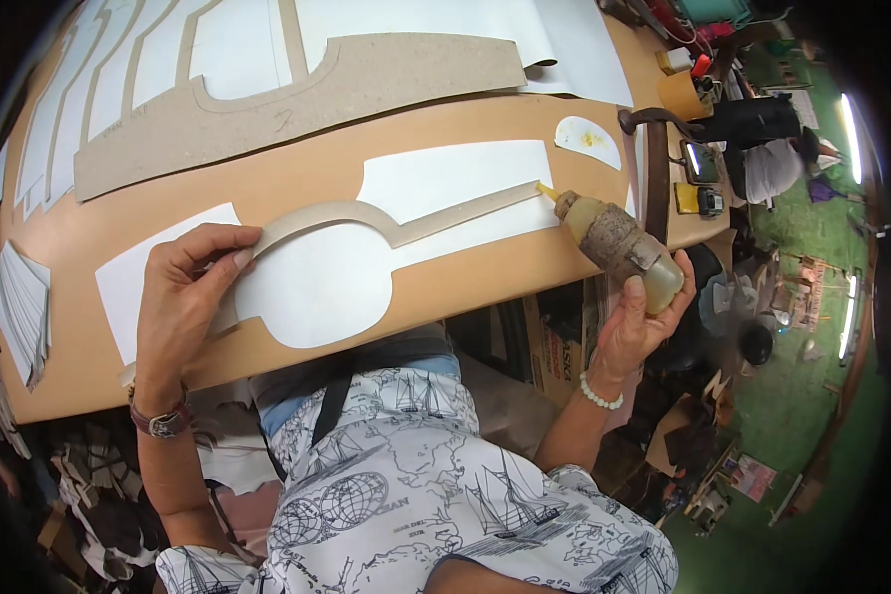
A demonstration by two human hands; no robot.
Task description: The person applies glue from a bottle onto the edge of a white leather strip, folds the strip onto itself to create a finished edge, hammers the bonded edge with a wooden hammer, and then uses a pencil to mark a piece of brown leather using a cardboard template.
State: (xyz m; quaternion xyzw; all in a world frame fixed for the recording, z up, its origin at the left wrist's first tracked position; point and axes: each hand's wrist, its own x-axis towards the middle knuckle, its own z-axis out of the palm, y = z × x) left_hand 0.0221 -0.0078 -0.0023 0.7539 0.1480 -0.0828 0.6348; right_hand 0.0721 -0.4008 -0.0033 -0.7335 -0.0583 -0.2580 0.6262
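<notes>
My left hand (188,297) pinches a narrow curved grey cardboard strip (319,213) at its left arch. The strip lies over white paper pieces (312,282), arching along a rounded cut shape and running straight to the upper right. My right hand (639,322) grips a worn plastic squeeze bottle (616,247), tilted, with its yellow nozzle at the strip's right end; I cannot tell whether it touches. Above the nozzle, a small white paper piece (586,139) bears yellow smears.
Beyond lie a large grey cardboard pattern (297,124) and white sheets with strips (129,59). A paper stack (18,307) sits at left. Tools and containers (683,94) crowd the table's (465,114) right end. A person (772,168) is farther right above a green floor (782,426).
</notes>
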